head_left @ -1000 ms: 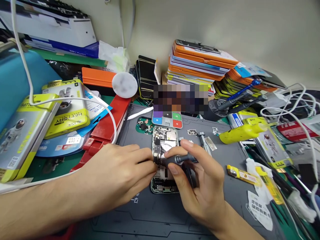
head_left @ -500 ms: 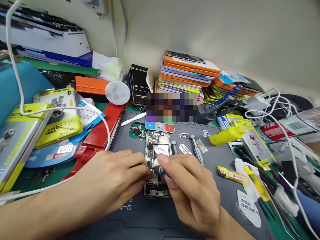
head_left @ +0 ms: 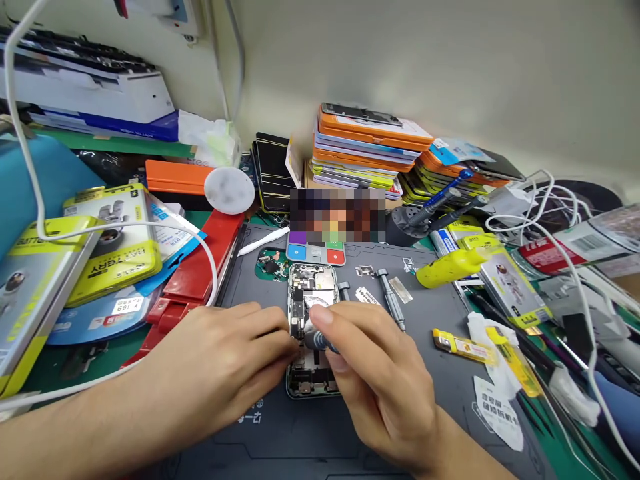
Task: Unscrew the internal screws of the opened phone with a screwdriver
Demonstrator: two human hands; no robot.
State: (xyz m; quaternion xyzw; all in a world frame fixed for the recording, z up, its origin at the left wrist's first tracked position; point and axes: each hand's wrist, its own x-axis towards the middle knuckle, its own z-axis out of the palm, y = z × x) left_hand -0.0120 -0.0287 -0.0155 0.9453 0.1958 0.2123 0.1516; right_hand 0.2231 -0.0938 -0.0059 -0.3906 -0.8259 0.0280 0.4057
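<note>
Up close, left hand (head_left: pixel 240 350): it is bending over the left edge of the phone, fingertips bunched together; whether they are pinching anything, I cannot tell.
Right hand (head_left: pixel 383 373): it is grasping a grey-handled tool (head_left: pixel 320 340) between thumb and fingers, holding it tilted over the phone's middle.
Phone (head_left: pixel 310 363): it is lying opened between the two hands, its frame containing boards, metal plates and small modules, partly covered by fingers.
Work mat (head_left: pixel 240 453): it is carrying the phone, a razor blade (head_left: pixel 367 295), a grey screwdriver (head_left: pixel 393 300) and a white pen-like tool (head_left: pixel 263 241).
Battery boxes (head_left: pixel 120 273): they are overlapping on the left of the tabletop (head_left: pixel 47 373), printed faces hiding what is inside.
Yellow bottle (head_left: pixel 445 268): it is slanting rightward near the mat's right side, its contents not showing.
Coloured pad (head_left: pixel 297 252): it is lying just beyond the phone, showing blue, red, green and purple fields, a pixelated patch masking the rest.
Tool pot (head_left: pixel 400 223): it is holding several slanting tools, one with a blue shaft (head_left: pixel 447 190).
Tissue pack (head_left: pixel 213 143): white tissue is bunching out of its top.
Flat boxes (head_left: pixel 370 137): orange, white and yellow ones are standing stacked by the wall, a dark panel (head_left: pixel 360 113) resting on top.
</note>
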